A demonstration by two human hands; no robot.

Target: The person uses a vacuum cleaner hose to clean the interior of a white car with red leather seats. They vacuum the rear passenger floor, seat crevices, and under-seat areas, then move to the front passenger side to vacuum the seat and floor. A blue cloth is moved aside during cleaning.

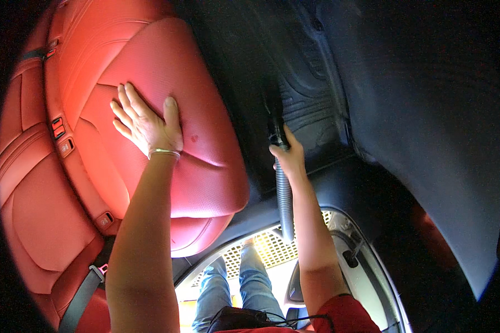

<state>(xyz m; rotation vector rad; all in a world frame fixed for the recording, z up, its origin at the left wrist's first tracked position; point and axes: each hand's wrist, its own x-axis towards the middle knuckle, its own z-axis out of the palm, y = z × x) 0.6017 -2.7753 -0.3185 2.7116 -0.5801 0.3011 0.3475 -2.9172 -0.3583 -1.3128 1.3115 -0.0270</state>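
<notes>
My left hand [152, 125] rests flat on the red leather cushion of a car's rear seat [204, 179], fingers spread and a bangle at the wrist. It holds nothing. Over the dark footwell, my right hand [291, 154] is wrapped around the black handle of a vacuum hose [284, 195]. The ribbed grey hose trails back below the hand toward the door opening. Deep shadow hides the far end of the vacuum nozzle [273, 102] near the ridged floor mat [306, 104].
A dark front seat back [421, 125] bounds the footwell on the right. Seat belt buckles [58, 128] line the seat crease on the left, and a belt tongue [98, 270] hangs lower down. Behind me are the door sill and a yellow floor grating [271, 249].
</notes>
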